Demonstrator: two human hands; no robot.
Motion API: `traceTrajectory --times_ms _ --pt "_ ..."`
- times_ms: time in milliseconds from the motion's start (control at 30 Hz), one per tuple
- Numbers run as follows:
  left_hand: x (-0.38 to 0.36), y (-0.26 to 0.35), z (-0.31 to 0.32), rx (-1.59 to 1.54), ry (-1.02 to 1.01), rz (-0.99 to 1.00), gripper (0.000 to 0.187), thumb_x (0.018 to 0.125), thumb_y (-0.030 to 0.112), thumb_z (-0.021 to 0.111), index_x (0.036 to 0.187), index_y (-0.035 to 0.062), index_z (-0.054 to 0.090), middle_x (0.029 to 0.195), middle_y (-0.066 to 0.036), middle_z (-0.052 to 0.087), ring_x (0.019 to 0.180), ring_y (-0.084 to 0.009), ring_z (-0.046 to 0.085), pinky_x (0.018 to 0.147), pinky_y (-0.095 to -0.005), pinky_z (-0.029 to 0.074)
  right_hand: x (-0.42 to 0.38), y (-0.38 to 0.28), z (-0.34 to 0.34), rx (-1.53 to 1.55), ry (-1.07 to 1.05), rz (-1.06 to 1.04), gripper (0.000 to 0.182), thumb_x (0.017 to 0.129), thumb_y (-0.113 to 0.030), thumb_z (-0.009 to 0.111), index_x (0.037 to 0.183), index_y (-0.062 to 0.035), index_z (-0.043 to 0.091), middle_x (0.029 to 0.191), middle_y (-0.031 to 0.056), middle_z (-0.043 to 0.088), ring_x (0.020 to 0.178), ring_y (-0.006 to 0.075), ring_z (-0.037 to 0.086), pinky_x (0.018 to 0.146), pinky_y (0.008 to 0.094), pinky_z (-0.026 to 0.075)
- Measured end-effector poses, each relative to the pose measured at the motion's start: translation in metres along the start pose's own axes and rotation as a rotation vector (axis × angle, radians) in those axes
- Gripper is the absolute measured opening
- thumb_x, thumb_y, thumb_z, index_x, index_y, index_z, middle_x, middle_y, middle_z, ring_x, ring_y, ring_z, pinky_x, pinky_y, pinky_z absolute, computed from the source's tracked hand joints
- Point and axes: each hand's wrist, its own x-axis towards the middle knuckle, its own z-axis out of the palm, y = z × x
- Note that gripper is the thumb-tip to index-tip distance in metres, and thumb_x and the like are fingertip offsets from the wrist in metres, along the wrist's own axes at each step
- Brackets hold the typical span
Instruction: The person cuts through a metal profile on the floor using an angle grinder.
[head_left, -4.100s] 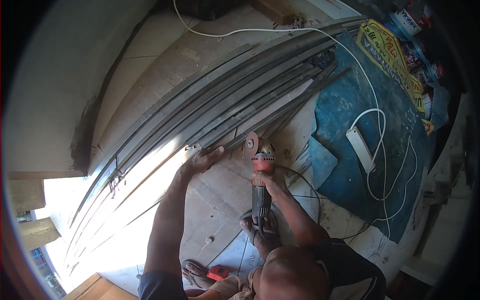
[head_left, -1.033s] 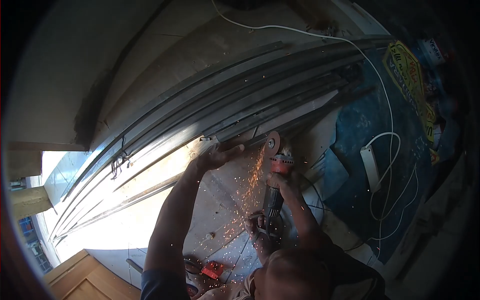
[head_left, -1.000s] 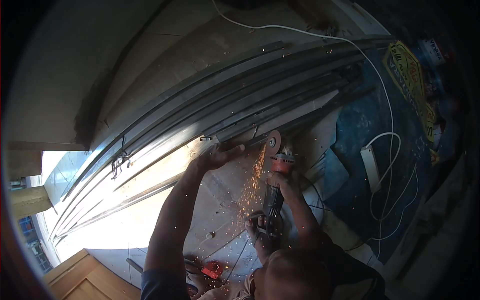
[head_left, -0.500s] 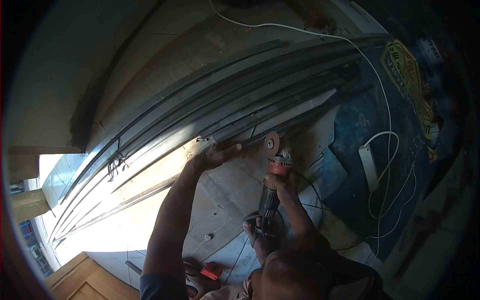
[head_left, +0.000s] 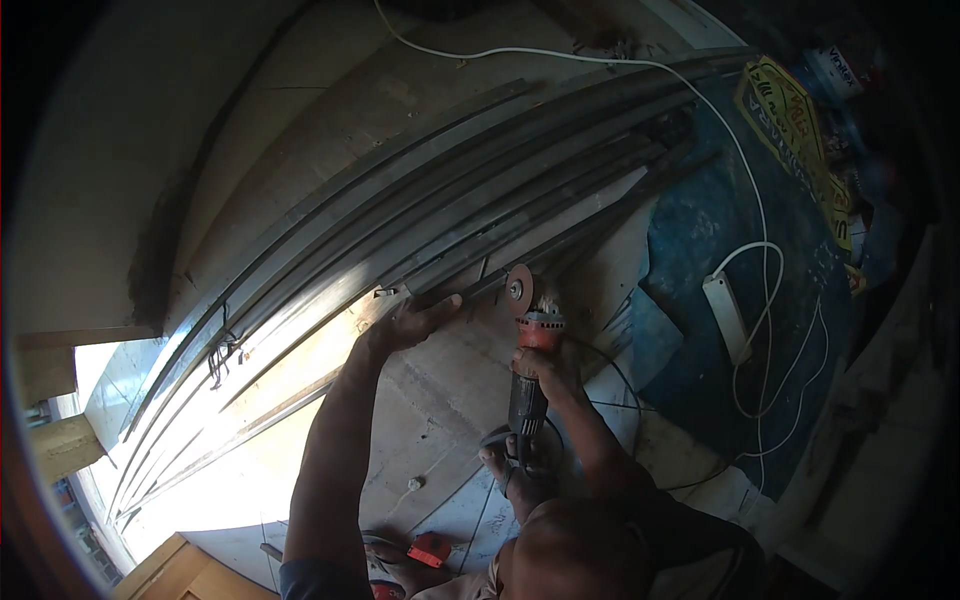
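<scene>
My right hand is wrapped round the red and black body of an angle grinder, which stands with its head pointing away from me. A reddish-brown cutting disc sits on the grinder's head, close to a long dark metal bar. My left hand is closed on the same bar, to the left of the disc, with its thumb stretched out along it. The other fingers are partly hidden. Farther away, several long metal bars lie side by side on the floor.
A white power strip and its cables lie on a blue sheet to the right. By my feet are a red object and a small pale piece. A wooden panel is at the lower left. Bright sunlight falls across the left side.
The camera view has shifted slightly, so most things appear a little farther left. Both hands keep their holds, and the grinder has barely moved against the bar.
</scene>
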Motion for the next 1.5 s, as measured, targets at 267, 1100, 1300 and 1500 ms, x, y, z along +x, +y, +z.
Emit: traceTrajectory --times_ms 267,1100,1300,1500 --pt "0.005 -0.011 0.005 -0.07 0.043 0.055 0.076 0.096 0.066 0.06 0.142 0.0059 0.06 0.091 -0.006 0.064 0.071 -0.0131 0.052 0.061 -0.0298 0.041 0.004 0.004 0.002 -0.101 0.055 -0.112 0.04 0.08 -0.009 0.076 0.115 -0.0015 0.059 0.093 0.0046 0.062 0.077 0.0132 0.064 0.068 0.0303 0.055" --pt "0.002 -0.005 0.003 0.044 -0.013 -0.168 0.06 0.1 0.063 0.055 0.079 0.0069 0.064 0.056 0.0 0.048 0.049 -0.0124 0.048 0.046 -0.0327 0.034 -0.004 0.008 -0.009 -0.093 0.06 -0.089 0.04 0.076 -0.022 0.084 0.104 -0.0004 0.065 0.085 0.0064 0.066 0.074 0.0143 0.065 0.066 0.0331 0.054" --pt "-0.001 0.001 0.002 0.087 -0.002 -0.151 0.067 0.098 0.067 0.056 0.082 0.0029 0.068 0.056 -0.001 0.049 0.051 -0.0122 0.051 0.046 -0.032 0.037 -0.01 -0.007 -0.007 -0.055 0.095 -0.047 0.041 0.076 -0.018 0.084 0.11 -0.0008 0.066 0.088 0.0076 0.067 0.076 0.0155 0.066 0.068 0.0325 0.055" --pt "-0.004 0.011 0.004 0.084 0.057 -0.176 0.072 0.094 0.072 0.058 0.089 0.0015 0.072 0.059 -0.002 0.051 0.054 -0.013 0.051 0.052 -0.0329 0.041 -0.012 -0.013 -0.006 0.035 0.057 -0.018 0.035 0.079 -0.01 0.08 0.108 0.0016 0.063 0.088 0.0083 0.068 0.075 0.0169 0.069 0.066 0.0326 0.056"
